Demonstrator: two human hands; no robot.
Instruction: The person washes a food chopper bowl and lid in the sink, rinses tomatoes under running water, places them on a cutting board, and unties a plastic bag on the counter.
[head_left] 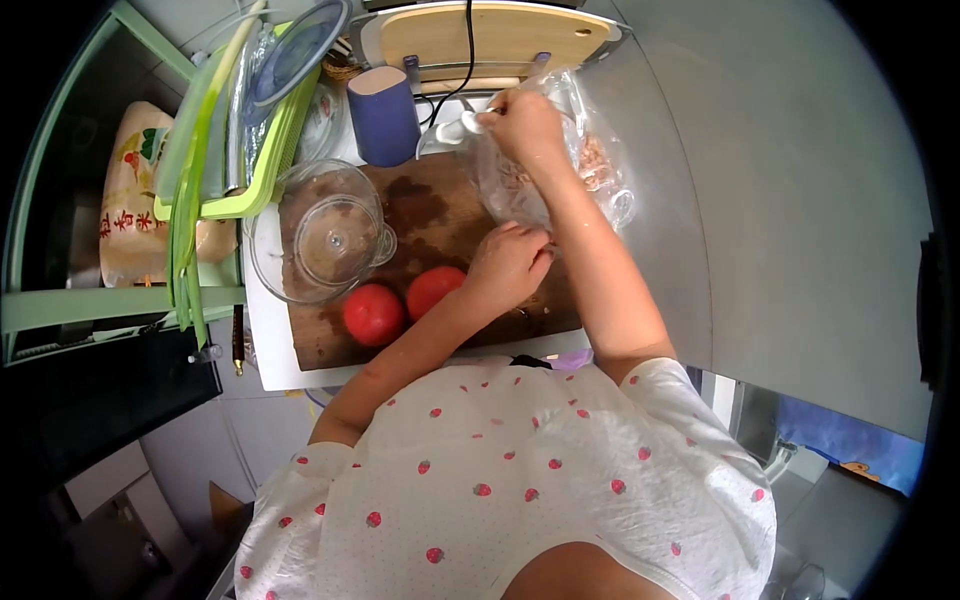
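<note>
My right hand (525,125) is closed at the top of a clear plastic bag (610,195) with pinkish pieces inside; what its fingers grip is too unclear to tell. Just left of its fingertips is a white object (450,132). My left hand (508,265) is lower, at the bag's lower left edge over the wooden cutting board (420,210), its fingers curled and closed. What they pinch is hidden. Two red tomatoes (374,314) (432,290) lie on the board beside my left wrist. A clear glass bowl (335,240) stands on the board's left side.
A blue-purple container (385,120) stands behind the board. At the left, a green basket (245,205) holds lids and a roll, with long green stalks (185,230) hanging over it. A rounded wooden board (490,35) leans at the back. A grey panel (790,200) borders the right.
</note>
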